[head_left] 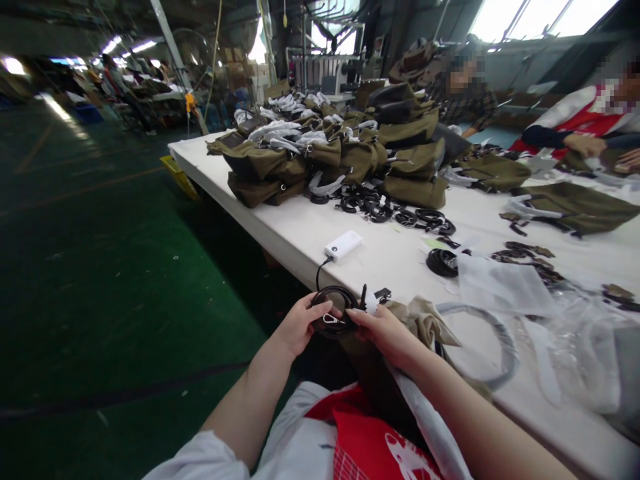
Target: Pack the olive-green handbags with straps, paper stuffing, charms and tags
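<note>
Between my two hands is a coiled black strap (334, 293) with a silver metal clip on it. My left hand (299, 325) grips the coil's left side, its thumb lying across the coil. At the right side of the coil, my right hand (381, 328) pinches the strap, close to a small white tag (371, 301). An olive bag (367, 363) lies below my hands, against my lap and the table edge. Just beyond the coil, a white power bank (343, 246) with a black cable rests on the table.
The white table (295, 247) carries stacked olive bags (415, 190), several coiled black straps (375, 207), clear plastic wrapping (575, 353) and a wrapped ring-shaped handle (505, 340). Two people sit across at the right, one with hands (585, 143) on a bag. A yellow crate (180, 179) stands beside the table.
</note>
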{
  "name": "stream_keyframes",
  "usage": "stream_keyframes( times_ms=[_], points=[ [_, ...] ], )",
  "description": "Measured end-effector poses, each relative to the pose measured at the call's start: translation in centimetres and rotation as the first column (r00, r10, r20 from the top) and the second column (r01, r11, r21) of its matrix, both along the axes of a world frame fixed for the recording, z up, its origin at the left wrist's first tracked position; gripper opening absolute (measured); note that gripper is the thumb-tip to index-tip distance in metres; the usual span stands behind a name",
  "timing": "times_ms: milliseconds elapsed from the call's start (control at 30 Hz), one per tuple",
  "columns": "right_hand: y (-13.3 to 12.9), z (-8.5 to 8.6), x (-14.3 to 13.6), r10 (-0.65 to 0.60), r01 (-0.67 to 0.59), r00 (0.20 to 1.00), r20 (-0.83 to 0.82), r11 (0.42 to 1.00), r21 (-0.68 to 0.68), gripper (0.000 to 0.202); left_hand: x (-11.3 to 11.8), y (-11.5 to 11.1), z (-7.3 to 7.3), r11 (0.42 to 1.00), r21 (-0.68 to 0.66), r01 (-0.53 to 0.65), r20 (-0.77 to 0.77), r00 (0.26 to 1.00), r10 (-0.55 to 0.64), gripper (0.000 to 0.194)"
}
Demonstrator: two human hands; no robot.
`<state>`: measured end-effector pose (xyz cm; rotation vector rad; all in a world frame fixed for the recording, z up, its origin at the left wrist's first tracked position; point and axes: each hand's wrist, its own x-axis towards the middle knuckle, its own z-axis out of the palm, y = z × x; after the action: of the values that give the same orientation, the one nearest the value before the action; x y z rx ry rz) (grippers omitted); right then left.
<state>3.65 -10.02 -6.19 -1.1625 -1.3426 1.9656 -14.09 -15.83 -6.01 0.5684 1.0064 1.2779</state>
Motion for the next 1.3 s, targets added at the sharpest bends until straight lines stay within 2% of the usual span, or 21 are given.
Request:
stream_keyframes(
  times_ms=[67, 133, 267, 400, 567, 700, 800, 867, 967, 1033, 1067, 1167, 1233, 1300],
  points=[
    [0.0, 0.1, 0.0, -0.030, 0.030, 0.999, 0.012, 1.000, 0.004, 0.035, 0.4, -0.1, -0.4, 1.000, 0.005, -0.026, 0.099, 0.995, 0.026, 0.035],
    [0.0, 0.3, 0.0, -0.049, 0.049, 0.999, 0.014, 0.999, -0.005, 0.035, 0.9, -0.3, -0.8, 0.997, 0.013, -0.074, 0.087, 0.993, 0.073, 0.039],
    [0.0, 0.7, 0.1, -0.008, 0.008, 1.000, -0.011, 1.000, 0.006, 0.033, 1.7, -0.4, -0.8, 0.991, 0.062, -0.118, -0.117, 0.985, 0.125, 0.037],
    [-0.2, 1.4, 0.2, -0.038, 0.037, 0.999, 0.026, 0.999, 0.037, 0.028, 1.8, -0.5, -0.1, 0.986, 0.156, -0.060, -0.373, 0.921, 0.115, 0.036],
    [-1.1, 2.0, 0.6, -0.098, 0.098, 0.995, -0.029, 0.995, -0.008, 0.021, 1.5, -0.5, 0.6, 0.978, 0.209, -0.007, -0.518, 0.848, 0.117, 0.043],
    [-1.7, 2.8, 1.5, -0.097, 0.089, 0.988, -0.121, 0.994, -0.065, 0.027, 1.8, -0.1, 2.8, 0.958, 0.270, 0.092, -0.697, 0.705, 0.128, 0.036],
    [-2.0, 3.8, 3.2, -0.037, 0.018, 0.981, -0.189, 0.995, -0.101, 0.037, 2.4, 0.3, 5.2, 0.914, 0.356, 0.195, -0.820, 0.533, 0.206, 0.027],
    [-2.1, 4.5, 4.8, -0.036, 0.019, 0.982, -0.187, 0.996, -0.091, 0.042, 2.9, 0.8, 6.5, 0.881, 0.410, 0.236, -0.865, 0.408, 0.293, 0.023],
    [-1.8, 5.2, 7.2, -0.169, 0.145, 0.959, -0.226, 0.982, -0.121, 0.048, 4.6, 1.8, 7.6, 0.811, 0.510, 0.288, -0.858, 0.241, 0.454, 0.020],
    [-1.3, 5.7, 8.3, -0.217, 0.159, 0.909, -0.355, 0.970, -0.185, 0.050, 6.5, 2.5, 7.9, 0.716, 0.576, 0.395, -0.809, 0.149, 0.569, 0.024],
    [-1.1, 6.0, 8.7, -0.238, 0.158, 0.875, -0.421, 0.963, -0.216, 0.049, 7.7, 2.8, 7.9, 0.647, 0.588, 0.485, -0.774, 0.107, 0.624, 0.026],
    [-0.4, 6.7, 9.2, -0.358, 0.221, 0.817, -0.453, 0.919, -0.327, 0.034, 11.3, 3.5, 7.6, 0.431, 0.465, 0.773, -0.678, -0.002, 0.735, 0.022],
    [0.0, 6.9, 9.6, -0.446, 0.300, 0.818, -0.364, 0.869, -0.393, 0.025, 13.1, 3.7, 7.4, 0.372, 0.357, 0.857, -0.649, -0.059, 0.759, 0.017],
    [0.4, 6.9, 10.1, -0.457, 0.324, 0.834, -0.309, 0.859, -0.396, 0.020, 13.9, 3.9, 7.1, 0.343, 0.336, 0.877, -0.634, -0.059, 0.771, 0.017]
  ],
)
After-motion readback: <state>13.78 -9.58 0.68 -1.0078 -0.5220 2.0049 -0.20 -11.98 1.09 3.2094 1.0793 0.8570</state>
